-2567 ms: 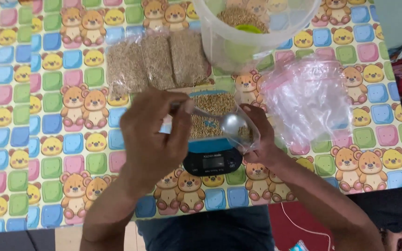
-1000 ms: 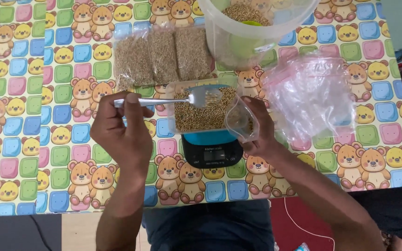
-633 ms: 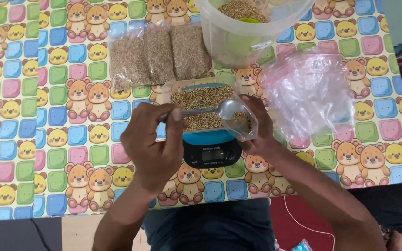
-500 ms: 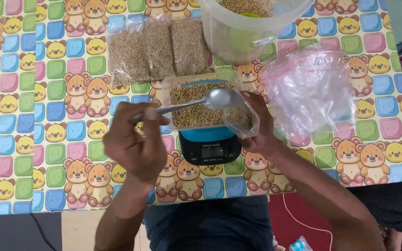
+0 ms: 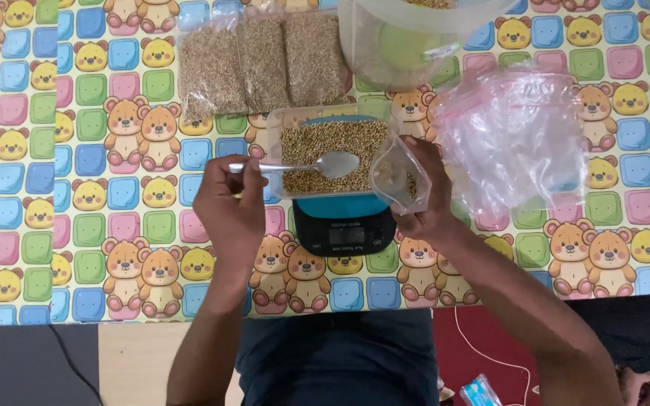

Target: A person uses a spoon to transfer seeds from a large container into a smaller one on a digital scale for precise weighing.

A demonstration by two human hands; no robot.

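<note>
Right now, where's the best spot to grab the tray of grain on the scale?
Grip the tray by its far rim, coming from the side away from the person. The spoon crosses its left edge, and the small bag crowds its right.

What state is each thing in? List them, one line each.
Spoon: held level by the left hand, bowl over the tray.
Tray: on the scale, holding a layer of grain.
Small bag: held open by the right hand, a few grains inside.
Scale: display too dim to tell.
Three grain bags: filled, lying flat.
Pile of bags: empty, crumpled.
</note>
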